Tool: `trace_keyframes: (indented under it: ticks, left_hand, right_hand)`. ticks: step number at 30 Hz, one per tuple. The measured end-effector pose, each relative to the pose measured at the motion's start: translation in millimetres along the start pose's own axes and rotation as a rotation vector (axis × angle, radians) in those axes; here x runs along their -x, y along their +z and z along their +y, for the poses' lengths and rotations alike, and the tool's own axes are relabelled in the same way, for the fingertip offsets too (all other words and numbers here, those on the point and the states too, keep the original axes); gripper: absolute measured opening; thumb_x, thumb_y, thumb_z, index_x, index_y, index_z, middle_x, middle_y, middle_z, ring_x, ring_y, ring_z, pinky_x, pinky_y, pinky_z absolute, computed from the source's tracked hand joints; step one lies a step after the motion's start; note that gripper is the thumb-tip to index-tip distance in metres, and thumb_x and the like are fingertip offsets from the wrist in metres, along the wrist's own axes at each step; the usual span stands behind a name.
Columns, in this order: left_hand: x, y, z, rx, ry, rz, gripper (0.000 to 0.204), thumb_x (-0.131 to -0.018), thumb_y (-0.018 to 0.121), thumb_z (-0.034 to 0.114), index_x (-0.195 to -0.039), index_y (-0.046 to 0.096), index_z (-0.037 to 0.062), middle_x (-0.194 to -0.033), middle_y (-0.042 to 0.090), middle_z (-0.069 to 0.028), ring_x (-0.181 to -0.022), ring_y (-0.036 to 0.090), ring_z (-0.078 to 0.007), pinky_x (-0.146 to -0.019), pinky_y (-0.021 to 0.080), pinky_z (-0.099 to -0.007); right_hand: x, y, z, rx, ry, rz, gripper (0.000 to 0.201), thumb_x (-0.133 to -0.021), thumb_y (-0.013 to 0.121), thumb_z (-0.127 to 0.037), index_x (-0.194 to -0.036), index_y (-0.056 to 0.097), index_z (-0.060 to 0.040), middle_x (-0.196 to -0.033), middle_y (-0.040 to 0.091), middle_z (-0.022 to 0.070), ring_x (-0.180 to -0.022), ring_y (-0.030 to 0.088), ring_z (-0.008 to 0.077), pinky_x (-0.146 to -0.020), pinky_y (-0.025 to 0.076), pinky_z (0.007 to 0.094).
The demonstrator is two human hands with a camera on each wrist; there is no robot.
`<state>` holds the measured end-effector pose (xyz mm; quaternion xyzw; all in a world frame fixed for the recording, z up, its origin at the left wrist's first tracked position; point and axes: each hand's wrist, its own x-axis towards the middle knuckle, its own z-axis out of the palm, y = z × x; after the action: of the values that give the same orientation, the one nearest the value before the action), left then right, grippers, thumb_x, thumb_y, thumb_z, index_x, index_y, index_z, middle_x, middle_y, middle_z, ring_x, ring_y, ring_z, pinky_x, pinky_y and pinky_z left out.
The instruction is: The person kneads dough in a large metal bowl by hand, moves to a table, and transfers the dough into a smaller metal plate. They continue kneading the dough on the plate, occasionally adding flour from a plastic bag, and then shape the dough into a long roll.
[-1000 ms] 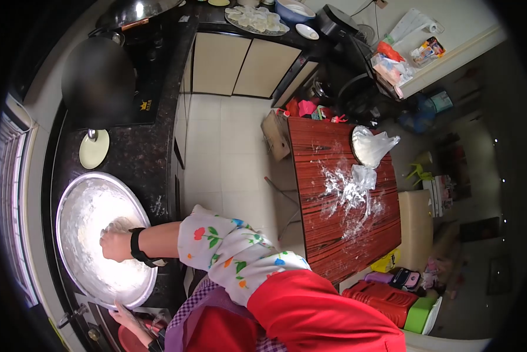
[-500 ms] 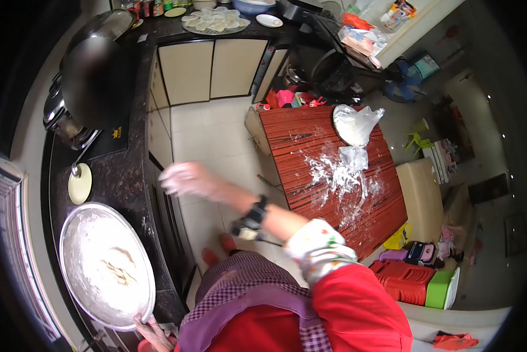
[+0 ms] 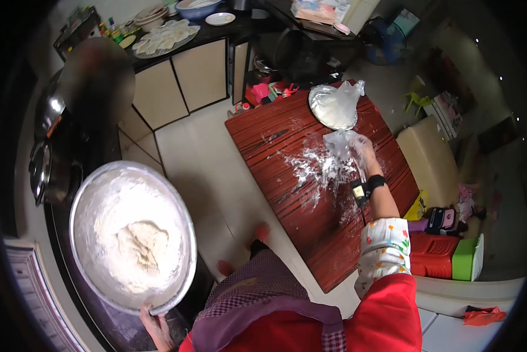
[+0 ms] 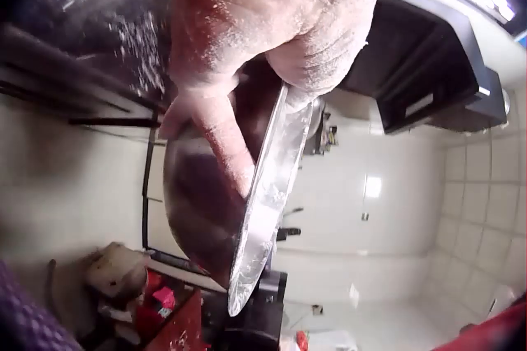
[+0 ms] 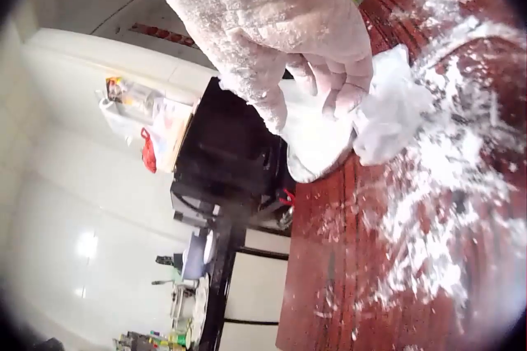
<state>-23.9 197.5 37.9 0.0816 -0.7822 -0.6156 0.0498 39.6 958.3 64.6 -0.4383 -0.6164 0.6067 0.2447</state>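
Dusted with flour, the left hand (image 3: 156, 330) grips the rim of a large metal bowl (image 3: 184, 234); in the left wrist view its fingers (image 4: 224, 141) lie along the bowl's outside, thumb over the rim. A lump of dough (image 3: 143, 243) sits in loose flour inside the tilted bowl. Over the red table (image 3: 310, 246), the right hand (image 3: 364, 154) is at a clear plastic bag (image 3: 337, 144). In the right wrist view the floury right hand (image 5: 280, 46) has bent, parted fingers beside the crumpled bag (image 5: 391, 108); contact is unclear. A round dish of white flour (image 3: 332, 108) stands just behind.
Loose flour (image 3: 319, 170) is scattered over the table. A plate of flat white pieces (image 3: 166, 38), a white dish (image 3: 220, 19) and a blue bowl (image 3: 197, 7) stand on the back counter. A pot (image 3: 55, 170) is at the left. Red and green containers (image 3: 430, 255) stand beyond the table.
The right hand has left the dough and swung right to the bag on the table. The left hand has kept hold of the rim, and the bowl appears lifted and closer. The head view has turned right.
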Motion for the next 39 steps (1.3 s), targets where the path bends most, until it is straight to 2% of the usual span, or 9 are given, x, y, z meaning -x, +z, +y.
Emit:
trace_keyframes:
  ticks: [2, 6, 10, 14, 16, 20, 28, 38, 39]
  left_hand:
    - [-22, 45, 22, 0.303, -0.363, -0.067, 0.018, -0.077, 0.058, 0.013, -0.089, 0.055, 0.0001, -0.088, 0.056, -0.0082, -0.076, 0.061, -0.0195, -0.058, 0.057, -0.0307]
    - [-44, 156, 74, 0.492, -0.605, -0.255, 0.019, -0.078, 0.056, 0.01, -0.093, 0.056, -0.0019, -0.092, 0.06, -0.0097, -0.077, 0.063, -0.0222, -0.063, 0.057, -0.0332]
    - [-49, 247, 70, 0.379, -0.475, -0.519, 0.028, -0.078, 0.056, 0.01, -0.102, 0.055, -0.0043, -0.1, 0.062, -0.013, -0.083, 0.064, -0.0245, -0.071, 0.056, -0.0353]
    - [-50, 330, 86, 0.316, -0.454, -0.707, 0.03, -0.079, 0.054, 0.006, -0.107, 0.054, -0.0049, -0.096, 0.062, -0.0147, -0.082, 0.065, -0.0256, -0.061, 0.058, -0.0351]
    - [-47, 377, 110, 0.456, -0.745, -0.623, 0.032, -0.079, 0.053, 0.002, -0.11, 0.052, -0.006, -0.097, 0.061, -0.0147, -0.078, 0.066, -0.0256, -0.056, 0.058, -0.0351]
    - [-72, 405, 58, 0.366, -0.837, -0.817, 0.032, -0.08, 0.053, 0.001, -0.111, 0.05, -0.0065, -0.1, 0.06, -0.0144, -0.081, 0.065, -0.0232, -0.067, 0.057, -0.0295]
    - [-76, 459, 80, 0.302, -0.883, -0.951, 0.02, -0.081, 0.051, 0.003, -0.097, 0.055, -0.0072, -0.093, 0.061, -0.013, -0.085, 0.064, -0.0239, -0.077, 0.055, -0.0355]
    - [-105, 473, 69, 0.159, -0.866, -0.943, 0.016, -0.081, 0.054, 0.005, -0.093, 0.057, -0.0057, -0.09, 0.06, -0.012, -0.083, 0.061, -0.0229, -0.078, 0.051, -0.0374]
    - [-110, 472, 60, 0.126, -0.628, -1.068, 0.017, -0.081, 0.054, 0.005, -0.094, 0.057, -0.0056, -0.09, 0.06, -0.0121, -0.083, 0.061, -0.023, -0.078, 0.051, -0.0382]
  right_hand:
    - [-48, -14, -6, 0.119, -0.054, 0.151, 0.043, -0.078, 0.073, -0.021, -0.11, 0.054, 0.0004, -0.079, 0.06, 0.0044, -0.058, 0.057, 0.0105, -0.048, 0.047, 0.0242]
    - [-128, -16, -22, 0.41, -0.32, 0.343, 0.077, -0.07, 0.078, -0.038, -0.125, 0.045, 0.005, -0.117, 0.057, 0.018, -0.087, 0.063, 0.0272, -0.079, 0.051, 0.0352]
    - [-172, -2, -33, 0.707, -0.479, 0.539, 0.08, -0.067, 0.079, -0.042, -0.125, 0.047, 0.002, -0.115, 0.059, 0.0187, -0.093, 0.063, 0.0302, -0.086, 0.047, 0.034]
    - [-201, 0, -30, 0.612, -0.453, 0.311, 0.044, -0.075, 0.074, -0.034, -0.104, 0.063, -0.0033, -0.089, 0.068, 0.0118, -0.081, 0.065, 0.0225, -0.073, 0.051, 0.034]
    - [-220, -5, -19, 0.451, -0.35, 0.291, 0.016, -0.083, 0.064, -0.016, -0.09, 0.066, -0.0011, -0.076, 0.066, 0.0064, -0.064, 0.062, 0.0137, -0.057, 0.05, 0.0281]
    - [-171, -21, -74, 0.228, -0.334, 0.264, 0.013, -0.087, 0.053, -0.001, -0.083, 0.066, 0.0002, -0.069, 0.061, 0.0021, -0.057, 0.057, 0.0089, -0.052, 0.05, 0.0233]
    - [-138, -102, -137, -0.03, -0.419, 0.387, 0.012, -0.09, 0.053, -0.003, -0.082, 0.06, 0.001, -0.07, 0.061, 0.0049, -0.059, 0.058, 0.0106, -0.057, 0.054, 0.0256]
    - [-159, -156, -39, 0.268, -0.3, 0.456, 0.019, -0.092, 0.055, -0.012, -0.085, 0.064, 0.0032, -0.067, 0.06, 0.0015, -0.059, 0.057, 0.0094, -0.057, 0.049, 0.0252]
    - [-158, -153, -33, 0.274, -0.32, 0.494, 0.017, -0.09, 0.056, -0.011, -0.085, 0.064, 0.0034, -0.065, 0.059, 0.0015, -0.058, 0.057, 0.0103, -0.057, 0.049, 0.026]
